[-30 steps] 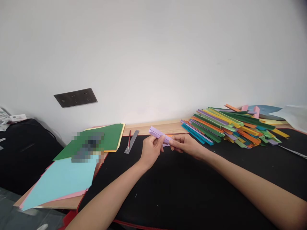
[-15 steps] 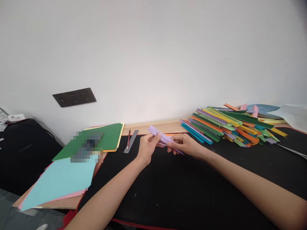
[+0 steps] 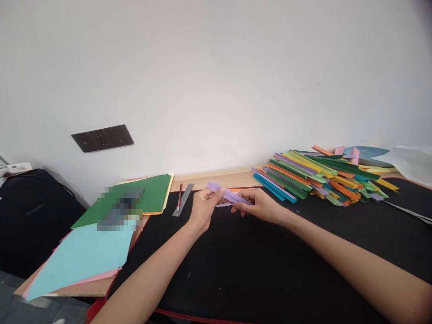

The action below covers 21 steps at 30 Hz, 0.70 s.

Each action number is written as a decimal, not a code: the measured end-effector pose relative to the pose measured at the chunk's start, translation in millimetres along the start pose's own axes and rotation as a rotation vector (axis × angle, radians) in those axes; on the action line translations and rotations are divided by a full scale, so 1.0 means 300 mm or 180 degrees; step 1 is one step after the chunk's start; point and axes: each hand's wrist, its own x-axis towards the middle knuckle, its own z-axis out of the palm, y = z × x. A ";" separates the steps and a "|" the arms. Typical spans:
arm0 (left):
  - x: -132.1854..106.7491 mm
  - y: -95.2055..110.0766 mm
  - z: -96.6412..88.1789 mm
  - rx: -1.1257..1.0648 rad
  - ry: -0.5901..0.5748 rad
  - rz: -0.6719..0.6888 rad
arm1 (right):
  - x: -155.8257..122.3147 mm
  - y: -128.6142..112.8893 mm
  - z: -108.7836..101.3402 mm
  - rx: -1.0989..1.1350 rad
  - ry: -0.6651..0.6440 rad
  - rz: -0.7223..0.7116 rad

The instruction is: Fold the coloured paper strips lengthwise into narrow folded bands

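Observation:
A folded lilac paper strip (image 3: 228,194) is held between both hands just above the black mat (image 3: 256,265). My left hand (image 3: 203,208) pinches its left end with thumb and fingers. My right hand (image 3: 260,206) pinches the strip's right part, fingers curled round it. A small orange piece shows behind the strip on the mat.
A heap of folded coloured paper strips (image 3: 317,176) lies at the back right. Green (image 3: 148,193), light blue (image 3: 81,256) and pink sheets are stacked at the left. A metal ruler (image 3: 184,199) and a red pencil (image 3: 180,195) lie by the wall. A black bag (image 3: 30,211) sits far left.
The strip has flattened out and now lies more level between the hands; both hands shifted slightly left along with the view. Both grips stay closed.

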 end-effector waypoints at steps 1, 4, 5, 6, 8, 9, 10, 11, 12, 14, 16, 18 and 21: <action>-0.001 -0.002 0.003 0.0014 -0.0067 0.0024 | 0.000 -0.004 0.000 -0.0024 0.0020 -0.0013; -0.002 -0.012 0.006 0.0016 -0.0177 -0.0006 | -0.004 -0.016 0.000 -0.0134 0.0085 -0.0039; -0.002 -0.016 0.005 -0.0009 -0.0170 -0.0042 | -0.005 -0.020 0.000 -0.0170 0.0117 -0.0055; -0.001 -0.018 0.005 -0.0050 -0.0149 -0.0077 | -0.006 -0.023 0.000 -0.0195 0.0154 -0.0074; -0.002 -0.021 0.004 -0.0155 -0.0118 -0.0124 | -0.008 -0.026 0.000 -0.0166 0.0221 -0.0101; -0.003 -0.020 0.004 -0.0205 -0.0107 -0.0138 | -0.008 -0.026 0.000 -0.0109 0.0238 -0.0097; -0.005 -0.019 0.005 -0.0248 -0.0092 -0.0150 | -0.008 -0.026 0.001 -0.0027 0.0241 -0.0084; -0.006 -0.018 0.008 -0.0284 -0.0067 -0.0159 | -0.007 -0.024 0.002 0.0066 0.0229 -0.0064; -0.008 -0.017 0.010 -0.0313 -0.0038 -0.0165 | -0.006 -0.022 0.002 0.0155 0.0221 -0.0047; -0.010 -0.016 0.015 -0.0366 0.0027 -0.0160 | -0.004 -0.015 0.004 0.0293 0.0210 -0.0024; -0.009 -0.019 0.019 -0.0414 0.0074 -0.0140 | -0.002 -0.007 0.004 0.0380 0.0199 -0.0008; -0.007 -0.022 0.020 -0.0446 0.0091 -0.0123 | -0.001 -0.002 0.004 0.0417 0.0187 -0.0005; -0.004 -0.026 0.018 -0.0448 0.0087 -0.0105 | -0.001 -0.002 0.004 0.0395 0.0167 -0.0023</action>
